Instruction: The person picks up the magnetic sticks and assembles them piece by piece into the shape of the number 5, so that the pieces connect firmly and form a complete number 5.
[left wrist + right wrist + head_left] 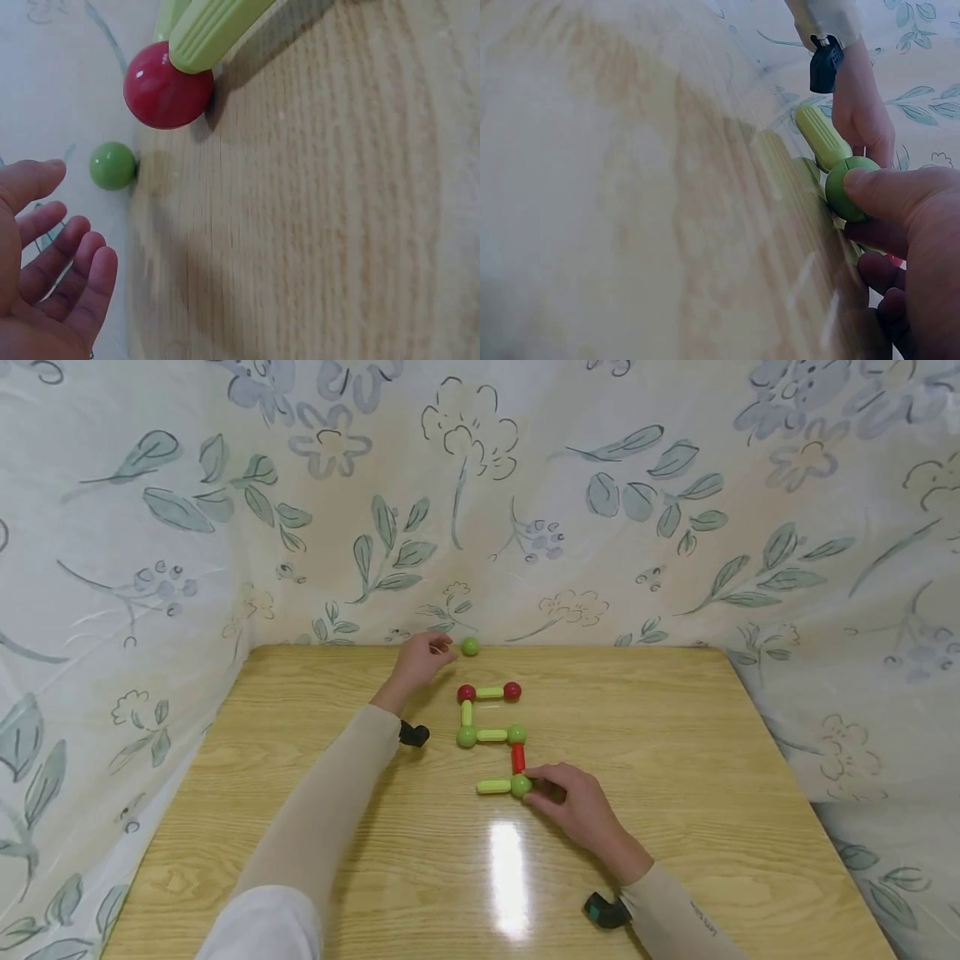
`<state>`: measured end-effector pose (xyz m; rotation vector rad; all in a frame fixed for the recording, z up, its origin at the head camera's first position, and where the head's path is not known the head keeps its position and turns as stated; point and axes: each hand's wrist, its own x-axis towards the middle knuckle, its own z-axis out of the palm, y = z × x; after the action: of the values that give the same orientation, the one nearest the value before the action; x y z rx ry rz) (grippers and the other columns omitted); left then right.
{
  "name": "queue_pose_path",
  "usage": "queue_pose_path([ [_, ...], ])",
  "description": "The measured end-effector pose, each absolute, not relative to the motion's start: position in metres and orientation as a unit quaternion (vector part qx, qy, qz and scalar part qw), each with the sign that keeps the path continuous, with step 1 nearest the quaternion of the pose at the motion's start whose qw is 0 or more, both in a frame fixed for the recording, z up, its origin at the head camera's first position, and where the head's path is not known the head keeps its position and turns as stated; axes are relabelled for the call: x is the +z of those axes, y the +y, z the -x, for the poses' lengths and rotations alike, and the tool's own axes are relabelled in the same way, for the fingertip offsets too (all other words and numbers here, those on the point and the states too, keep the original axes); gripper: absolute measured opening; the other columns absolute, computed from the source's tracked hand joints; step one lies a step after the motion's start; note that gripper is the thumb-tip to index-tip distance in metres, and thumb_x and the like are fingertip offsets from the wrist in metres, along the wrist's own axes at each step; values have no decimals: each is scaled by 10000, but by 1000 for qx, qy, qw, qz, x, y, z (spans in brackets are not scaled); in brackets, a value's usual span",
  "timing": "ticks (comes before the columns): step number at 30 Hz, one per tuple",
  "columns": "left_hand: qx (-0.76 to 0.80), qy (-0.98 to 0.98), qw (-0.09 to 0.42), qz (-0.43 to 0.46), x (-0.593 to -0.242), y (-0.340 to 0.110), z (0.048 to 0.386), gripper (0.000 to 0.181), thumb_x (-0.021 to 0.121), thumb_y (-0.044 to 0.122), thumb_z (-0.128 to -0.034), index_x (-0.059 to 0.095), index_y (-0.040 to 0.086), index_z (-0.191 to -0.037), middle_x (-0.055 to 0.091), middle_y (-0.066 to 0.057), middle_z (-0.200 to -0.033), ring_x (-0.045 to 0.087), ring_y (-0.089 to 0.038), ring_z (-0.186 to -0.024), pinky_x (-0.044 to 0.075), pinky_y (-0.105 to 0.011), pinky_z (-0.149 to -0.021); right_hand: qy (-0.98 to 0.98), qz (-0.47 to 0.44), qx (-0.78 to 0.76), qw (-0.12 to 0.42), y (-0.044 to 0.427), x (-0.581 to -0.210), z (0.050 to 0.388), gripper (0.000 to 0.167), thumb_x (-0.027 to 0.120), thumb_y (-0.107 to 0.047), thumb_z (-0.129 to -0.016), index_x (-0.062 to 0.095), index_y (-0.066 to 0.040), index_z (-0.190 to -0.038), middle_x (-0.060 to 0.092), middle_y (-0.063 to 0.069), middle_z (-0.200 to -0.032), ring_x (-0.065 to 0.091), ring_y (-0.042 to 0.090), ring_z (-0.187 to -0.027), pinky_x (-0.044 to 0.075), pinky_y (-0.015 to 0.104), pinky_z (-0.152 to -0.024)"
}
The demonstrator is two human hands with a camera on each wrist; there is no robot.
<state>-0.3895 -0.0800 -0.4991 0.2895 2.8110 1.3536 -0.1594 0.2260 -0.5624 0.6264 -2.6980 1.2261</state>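
Several balls and rods, joined into an S-like figure, lie on the table. Its top has two red balls with a light green rod (490, 692) between them; the corner red ball (166, 86) is close in the left wrist view. A red rod (518, 758) runs down to the lowest green ball (849, 187), which my right hand (573, 802) pinches between thumb and fingers. From that ball a light green rod (493, 787) points left. My left hand (422, 662), fingers loosely bent and holding nothing, is just left of a loose green ball (470, 647), apart from it.
The wooden table (660, 718) ends at a flowered cloth (480, 527) hanging behind and at both sides. The loose green ball lies by the far edge. Black wrist devices, such as the one at the right wrist (606, 912), stick out beside both forearms.
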Motion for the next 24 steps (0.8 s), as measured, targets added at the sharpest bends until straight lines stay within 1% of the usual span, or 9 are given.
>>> queue_pose_path([
  [6, 436, 896, 0, -83, -499, -76, 392, 302, 755, 153, -1040, 717, -2, -1297, 711, -142, -1180, 650, -311, -1108, 549, -446, -949, -887, -209, 407, 56, 226, -566, 159, 305, 900, -233, -929, 813, -231, -1221, 706, -154, -1023, 620, 76, -880, 551, 304, -761],
  [11, 436, 895, -1, -90, -499, -72, 395, 319, 751, 164, -1042, 713, -8, -1308, 710, -152, -1186, 648, -321, -1115, 555, -450, -936, -886, -211, 408, 64, 227, -567, 159, 308, 904, -225, -924, 814, -226, -1218, 712, -144, -1025, 616, 79, -875, 545, 305, -757],
  [16, 442, 893, -3, -86, -501, -69, 399, 334, 763, 184, -1035, 711, 5, -1311, 703, -133, -1208, 647, -310, -1117, 564, -445, -928, -887, -208, 407, 60, 226, -566, 159, 307, 897, -228, -931, 812, -225, -1226, 715, -145, -1040, 617, 80, -883, 546, 308, -766],
  [24, 445, 892, -4, -83, -502, -64, 402, 387, 775, 196, -1027, 691, 6, -1353, 677, -164, -1316, 639, -327, -1183, 553, -447, -986, -890, -205, 402, 61, 226, -568, 158, 314, 904, -226, -923, 811, -235, -1223, 699, -155, -1021, 605, 85, -872, 539, 306, -760],
])
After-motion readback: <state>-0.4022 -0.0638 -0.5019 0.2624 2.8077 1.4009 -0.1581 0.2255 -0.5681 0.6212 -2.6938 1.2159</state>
